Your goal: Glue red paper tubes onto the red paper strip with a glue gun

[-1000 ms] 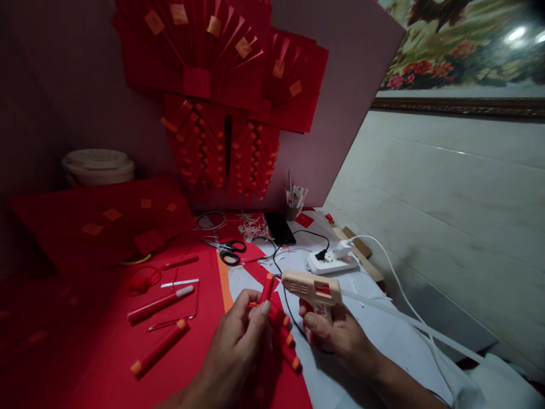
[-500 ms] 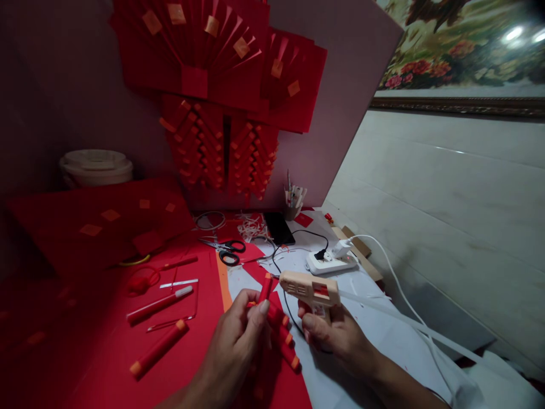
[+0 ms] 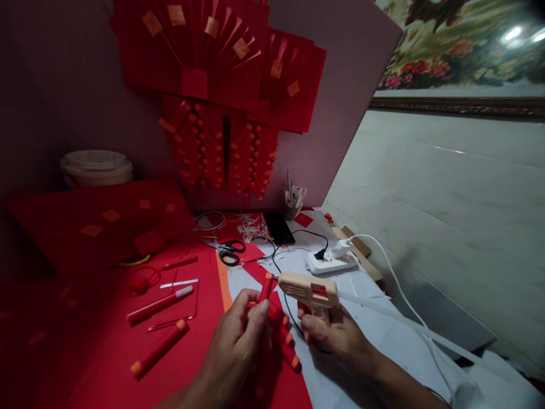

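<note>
My left hand (image 3: 240, 335) pinches a red paper tube (image 3: 267, 288) with an orange band at its upper end. Several more orange-tipped red tubes (image 3: 290, 355) hang together below it, partly hidden by my fingers. My right hand (image 3: 336, 335) is wrapped round the grip of a cream hot glue gun (image 3: 309, 289), whose nozzle points left at the tube's banded end, touching it or very close. A long translucent glue stick (image 3: 395, 315) sticks out from the gun's back. On the red paper (image 3: 102, 352) to the left lies a separate red tube (image 3: 158, 349) with orange ends.
Black-handled scissors (image 3: 229, 250), a red marker (image 3: 159, 305), a phone (image 3: 279, 228), paper shreds (image 3: 252, 228) and a pen cup (image 3: 292, 209) lie beyond my hands. A power strip (image 3: 331, 261) with cables stands at right. Red paper fans (image 3: 196, 85) hang on the board behind.
The glue gun has shifted very slightly left against the tube's banded end. Both hands otherwise stay in nearly the same place.
</note>
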`<state>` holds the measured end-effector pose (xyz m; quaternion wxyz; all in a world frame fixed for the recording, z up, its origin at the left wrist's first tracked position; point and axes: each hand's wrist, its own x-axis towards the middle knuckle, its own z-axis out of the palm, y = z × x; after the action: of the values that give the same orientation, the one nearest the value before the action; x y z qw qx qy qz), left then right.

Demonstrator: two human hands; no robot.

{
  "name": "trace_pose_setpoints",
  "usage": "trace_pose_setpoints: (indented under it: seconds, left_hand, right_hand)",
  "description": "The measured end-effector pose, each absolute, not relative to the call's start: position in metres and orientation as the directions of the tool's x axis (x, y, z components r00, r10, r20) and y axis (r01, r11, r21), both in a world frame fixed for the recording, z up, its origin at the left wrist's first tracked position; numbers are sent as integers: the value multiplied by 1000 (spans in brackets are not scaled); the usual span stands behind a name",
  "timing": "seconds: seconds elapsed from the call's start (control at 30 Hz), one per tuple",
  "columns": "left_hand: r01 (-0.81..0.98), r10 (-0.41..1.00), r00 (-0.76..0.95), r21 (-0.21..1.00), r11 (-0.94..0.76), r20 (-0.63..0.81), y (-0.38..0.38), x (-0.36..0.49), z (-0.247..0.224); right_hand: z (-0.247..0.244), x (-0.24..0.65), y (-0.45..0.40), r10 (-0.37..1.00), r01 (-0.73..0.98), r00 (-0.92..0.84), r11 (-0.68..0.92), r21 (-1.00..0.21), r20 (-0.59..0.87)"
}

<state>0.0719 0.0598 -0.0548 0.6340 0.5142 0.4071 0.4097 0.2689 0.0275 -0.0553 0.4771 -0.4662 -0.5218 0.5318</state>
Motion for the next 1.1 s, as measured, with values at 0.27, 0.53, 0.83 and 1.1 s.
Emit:
trace_pose_setpoints:
  seconds: [0.27, 0.53, 0.83, 1.1]
  left_hand:
    - [-102, 931, 350, 984, 145, -101, 58, 72, -56]
    - [-104, 927, 363, 985, 135, -89, 59, 71, -55]
    - [-123, 928, 363, 983, 138, -85, 58, 71, -52]
    - [-137, 915, 395, 979, 153, -88, 61, 69, -55]
  right_hand:
    - [-55, 271, 28, 987, 12, -159, 37, -999, 35]
    - [-56, 271, 27, 985, 38, -170, 44, -998, 37]
    - [-52, 270, 26, 983, 66, -180, 30, -997, 17]
    - [-57, 272, 26, 987, 70, -160, 16, -997, 4]
